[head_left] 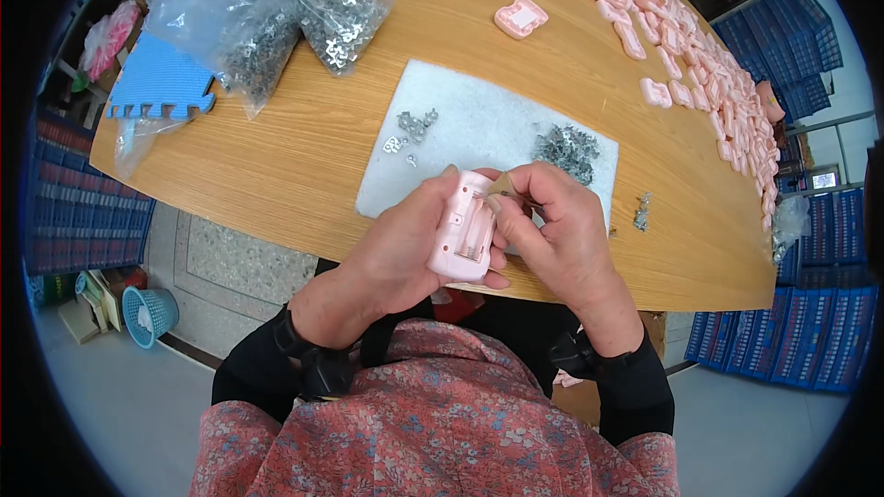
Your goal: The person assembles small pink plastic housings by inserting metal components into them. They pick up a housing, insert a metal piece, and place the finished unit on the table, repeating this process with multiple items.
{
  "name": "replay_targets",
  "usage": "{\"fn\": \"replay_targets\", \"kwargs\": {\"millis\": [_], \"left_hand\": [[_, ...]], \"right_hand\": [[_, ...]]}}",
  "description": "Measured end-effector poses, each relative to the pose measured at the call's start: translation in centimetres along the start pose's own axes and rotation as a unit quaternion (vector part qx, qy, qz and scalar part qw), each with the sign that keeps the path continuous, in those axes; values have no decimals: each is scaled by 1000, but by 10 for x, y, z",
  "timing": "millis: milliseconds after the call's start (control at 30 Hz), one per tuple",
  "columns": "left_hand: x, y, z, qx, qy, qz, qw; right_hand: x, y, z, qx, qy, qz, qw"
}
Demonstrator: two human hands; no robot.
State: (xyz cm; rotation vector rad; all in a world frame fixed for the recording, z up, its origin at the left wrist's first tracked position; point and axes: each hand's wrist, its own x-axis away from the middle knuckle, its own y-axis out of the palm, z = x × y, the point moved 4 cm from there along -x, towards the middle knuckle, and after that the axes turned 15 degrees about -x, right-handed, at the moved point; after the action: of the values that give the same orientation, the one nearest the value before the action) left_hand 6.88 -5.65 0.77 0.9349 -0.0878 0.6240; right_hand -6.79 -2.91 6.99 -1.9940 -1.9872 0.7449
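Observation:
A pale pink plastic housing [463,230] with an open battery compartment is held over the near edge of a white foam sheet [493,97]. My left hand [401,235] wraps around it, thumb along its left side and fingers beneath. Metal springs show inside the compartment. My right hand [557,230] is closed in a pinch at the compartment's upper end, where a small tan piece [501,186] shows by the fingertips; what the pinch holds is hidden. On the foam lie a pile of small metal clips [567,152] and a smaller group of metal pieces [417,124].
Many pink housings [681,46] are heaped along the table's far right edge, and a single one [521,17] lies apart. Clear bags of metal parts [338,14] and a blue foam mat [158,78] sit at the far left. More metal pieces [642,211] rest right of the sheet.

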Motion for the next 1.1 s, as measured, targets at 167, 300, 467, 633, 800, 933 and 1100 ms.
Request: {"fn": "replay_targets", "kwargs": {"millis": [167, 300, 467, 633, 800, 933, 1100], "left_hand": [[-2, 2, -2, -12, -8, 6, 1000], [-3, 0, -4, -10, 1, -2, 1000], [-4, 0, -5, -12, -6, 12, 1000], [-6, 2, -4, -14, -9, 13, 1000], [-8, 6, -5, -20, -19, 12, 1000], [-14, 1, -15, -46, -16, 12, 999], [-10, 5, -9, -38, -17, 18, 999]], "right_hand": [[3, 0, 1, -6, 21, 10, 1000], [6, -7, 9, -22, 34, 11, 999], [7, -10, 2, 23, 19, -4, 1000], [7, -12, 2, 47, 0, -14, 999], [8, -11, 3, 73, -15, -13, 997], [15, -3, -4, 165, -59, 12, 984], [18, -16, 9, 63, -11, 77, 995]]}}
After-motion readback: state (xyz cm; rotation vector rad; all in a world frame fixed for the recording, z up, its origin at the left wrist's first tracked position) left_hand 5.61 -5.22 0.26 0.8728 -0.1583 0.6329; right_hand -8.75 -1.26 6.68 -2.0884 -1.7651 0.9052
